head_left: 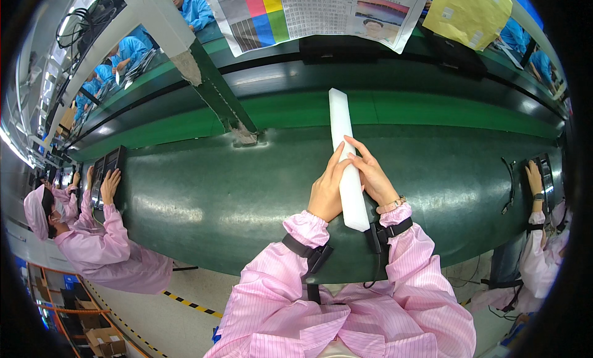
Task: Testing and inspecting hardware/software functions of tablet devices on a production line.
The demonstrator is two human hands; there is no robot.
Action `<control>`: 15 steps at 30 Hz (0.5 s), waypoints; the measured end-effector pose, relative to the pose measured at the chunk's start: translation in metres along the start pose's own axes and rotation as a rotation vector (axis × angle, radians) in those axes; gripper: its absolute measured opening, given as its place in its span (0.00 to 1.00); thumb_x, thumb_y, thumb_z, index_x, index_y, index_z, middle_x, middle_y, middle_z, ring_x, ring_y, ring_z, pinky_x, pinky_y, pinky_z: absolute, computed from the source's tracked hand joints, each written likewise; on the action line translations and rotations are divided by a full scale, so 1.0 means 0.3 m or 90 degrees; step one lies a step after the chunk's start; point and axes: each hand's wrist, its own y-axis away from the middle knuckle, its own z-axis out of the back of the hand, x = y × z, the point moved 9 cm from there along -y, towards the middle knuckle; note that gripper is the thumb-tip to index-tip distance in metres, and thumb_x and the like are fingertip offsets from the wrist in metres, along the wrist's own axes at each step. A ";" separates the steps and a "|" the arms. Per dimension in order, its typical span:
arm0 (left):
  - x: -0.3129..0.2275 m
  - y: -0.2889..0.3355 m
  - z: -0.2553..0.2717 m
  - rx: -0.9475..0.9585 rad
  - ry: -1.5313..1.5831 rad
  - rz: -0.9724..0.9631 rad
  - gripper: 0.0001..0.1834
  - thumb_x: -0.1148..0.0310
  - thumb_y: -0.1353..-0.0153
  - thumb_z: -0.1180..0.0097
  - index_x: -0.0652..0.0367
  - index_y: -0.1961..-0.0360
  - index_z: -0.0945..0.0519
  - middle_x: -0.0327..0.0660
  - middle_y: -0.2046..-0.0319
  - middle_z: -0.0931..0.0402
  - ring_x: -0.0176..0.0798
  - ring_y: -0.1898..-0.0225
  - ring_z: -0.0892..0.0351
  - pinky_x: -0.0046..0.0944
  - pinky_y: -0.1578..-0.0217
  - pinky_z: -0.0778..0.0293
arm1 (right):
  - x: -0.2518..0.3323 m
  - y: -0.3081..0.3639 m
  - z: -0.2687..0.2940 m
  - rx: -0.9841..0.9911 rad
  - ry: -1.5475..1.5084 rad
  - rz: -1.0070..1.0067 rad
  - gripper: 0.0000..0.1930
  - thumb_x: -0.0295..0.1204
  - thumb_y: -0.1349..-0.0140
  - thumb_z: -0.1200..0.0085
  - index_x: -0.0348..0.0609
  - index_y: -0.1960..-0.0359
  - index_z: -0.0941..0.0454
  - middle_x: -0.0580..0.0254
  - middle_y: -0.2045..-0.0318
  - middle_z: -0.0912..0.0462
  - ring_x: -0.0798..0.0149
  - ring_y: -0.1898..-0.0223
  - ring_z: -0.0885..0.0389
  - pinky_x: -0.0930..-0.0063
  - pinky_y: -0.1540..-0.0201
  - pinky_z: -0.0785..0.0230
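Note:
A long white bar, apparently foam, slants away from me over the green table. My left hand closes on its left side, around the middle. On the opposite side my right hand grips it too, with a finger across its top. The thumbs and some fingertips overlap near each other on the bar. Its far end points toward the green belt, and its near end reaches down between my wrists. Whether the bar touches the table cannot be made out.
The green tabletop meets a green belt behind it. A green post rises at the left back. Printed sheets hang above. Co-workers handle a black frame at left and a dark panel at right, near a black cable.

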 end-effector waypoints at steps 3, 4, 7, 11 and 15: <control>0.002 0.001 -0.001 0.007 -0.003 0.005 0.35 0.64 0.52 0.29 0.56 0.44 0.32 0.53 0.34 0.40 0.60 0.51 0.21 0.48 0.59 0.18 | 0.000 0.001 -0.002 -0.002 0.001 -0.002 0.23 0.34 0.30 0.52 0.56 0.33 0.37 0.66 0.61 0.24 0.76 0.61 0.24 0.81 0.60 0.27; 0.003 0.000 -0.003 0.009 -0.002 0.007 0.35 0.64 0.52 0.29 0.56 0.44 0.32 0.53 0.34 0.40 0.60 0.51 0.21 0.48 0.59 0.18 | 0.000 0.001 0.000 -0.001 0.003 -0.002 0.23 0.34 0.30 0.52 0.56 0.33 0.37 0.66 0.62 0.24 0.76 0.61 0.24 0.81 0.61 0.27; -0.005 -0.002 -0.001 0.010 0.001 0.010 0.34 0.64 0.52 0.29 0.56 0.44 0.31 0.53 0.34 0.40 0.60 0.51 0.21 0.49 0.59 0.18 | 0.001 0.002 0.002 -0.005 0.003 -0.003 0.23 0.34 0.30 0.52 0.56 0.33 0.36 0.66 0.61 0.24 0.76 0.62 0.24 0.81 0.61 0.28; -0.005 -0.002 0.001 0.005 0.004 0.008 0.34 0.64 0.52 0.29 0.56 0.44 0.31 0.52 0.34 0.40 0.60 0.51 0.21 0.49 0.59 0.18 | 0.000 0.002 0.000 -0.008 0.004 -0.003 0.23 0.34 0.30 0.52 0.56 0.33 0.36 0.66 0.61 0.24 0.76 0.62 0.24 0.81 0.62 0.28; -0.016 0.015 0.001 0.006 0.003 0.018 0.32 0.65 0.50 0.32 0.56 0.45 0.31 0.50 0.33 0.41 0.59 0.52 0.21 0.48 0.59 0.18 | -0.010 0.019 0.000 -0.008 0.000 -0.012 0.23 0.34 0.30 0.52 0.56 0.33 0.37 0.66 0.62 0.24 0.77 0.62 0.24 0.82 0.62 0.28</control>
